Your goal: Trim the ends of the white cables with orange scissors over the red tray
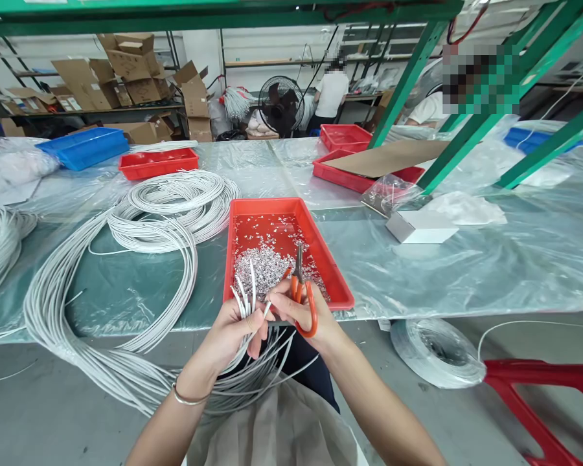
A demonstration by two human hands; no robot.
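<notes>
My left hand [233, 330] is closed round a bunch of white cable ends [245, 294] that stick up from its fist; the cables loop down to my lap. My right hand [298, 310] grips orange-handled scissors [302, 288], blades pointing up and away over the near end of a red tray [284, 210]. The right fingertips also touch one cable end beside the left thumb. The tray holds a heap of small silvery-white cuttings [267, 262].
Large coils of white cable [170, 207] lie left on the plastic-covered table [466, 259]. More red trays [158, 162], a blue tray [85, 147], a small white box [420, 226] and green frame legs [459, 142] stand beyond. A cable spool [437, 353] and red stool [539, 382] sit lower right. People work behind.
</notes>
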